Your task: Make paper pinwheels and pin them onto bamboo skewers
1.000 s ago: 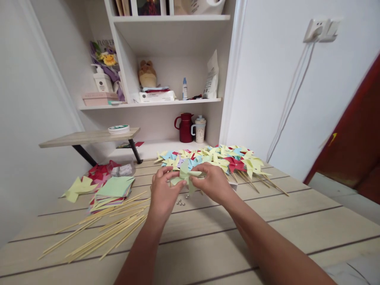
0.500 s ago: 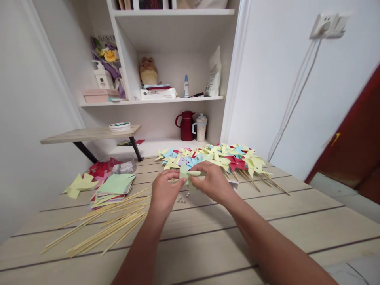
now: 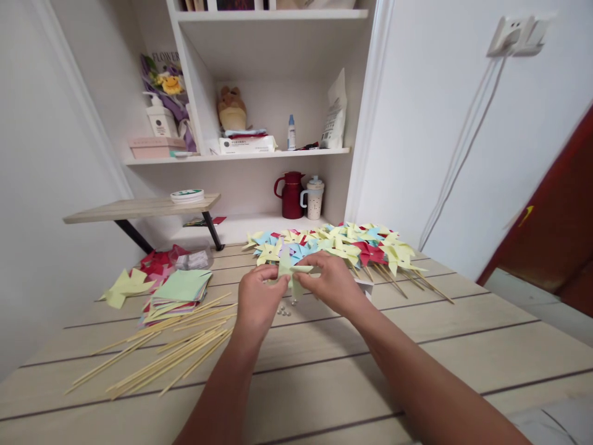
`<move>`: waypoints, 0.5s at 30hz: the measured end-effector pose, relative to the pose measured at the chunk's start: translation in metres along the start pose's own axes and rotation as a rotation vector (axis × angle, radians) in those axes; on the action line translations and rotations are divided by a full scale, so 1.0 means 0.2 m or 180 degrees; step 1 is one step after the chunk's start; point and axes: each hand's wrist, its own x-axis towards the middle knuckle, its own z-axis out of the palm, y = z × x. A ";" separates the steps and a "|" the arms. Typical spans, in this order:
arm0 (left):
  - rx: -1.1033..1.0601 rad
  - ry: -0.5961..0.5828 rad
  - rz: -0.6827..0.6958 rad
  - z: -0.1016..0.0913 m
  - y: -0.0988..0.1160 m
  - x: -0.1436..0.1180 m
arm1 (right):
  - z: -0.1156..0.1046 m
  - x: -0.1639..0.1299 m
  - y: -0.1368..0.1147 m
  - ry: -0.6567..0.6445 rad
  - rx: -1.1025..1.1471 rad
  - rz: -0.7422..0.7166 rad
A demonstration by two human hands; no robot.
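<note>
Head view, table middle: both hands meet over the wooden table (image 3: 417, 346), toward its far half.
Left hand (image 3: 257, 301): closed, fingertips pinching the left side of a pale green paper pinwheel (image 3: 290, 271).
Right hand (image 3: 331, 283): closed, thumb and fingers gripping the right side of the same pinwheel.
Pinwheel position: held between the two hands just above the table, in front of the pile along the far edge.
Beads (image 3: 283, 311): a few small silvery ones lie on the table directly below the hands, between the wrists.
Finished pinwheels (image 3: 343, 244): a heap in yellow, blue and red, on sticks, spread along the far edge toward the right corner.
Sticks (image 3: 157, 358): loose bamboo ones fanned out over the left half, toward the near edge.
Paper squares (image 3: 178, 290): a coloured stack with green on top, left of the hands, touching the upper ends of the sticks.
Red jug (image 3: 291, 196): stands with a white cup (image 3: 313, 199) just beside it on the low shelf behind the table.
</note>
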 end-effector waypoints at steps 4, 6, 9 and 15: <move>-0.0209 0.0280 -0.0250 0.02 -0.04 0.01 | 0.01 0.01 0.02 0.0000 0.0002 0.0175; -0.0392 0.0317 -0.0376 0.02 -0.07 0.02 | 0.01 0.01 0.02 -0.0022 0.0094 0.0133; -0.0667 0.0351 -0.0563 0.02 -0.11 0.03 | 0.01 0.01 0.03 0.0080 0.0319 0.0120; -0.0824 0.0509 -0.0700 0.01 -0.18 0.05 | 0.02 0.02 0.08 0.0228 0.0568 0.0259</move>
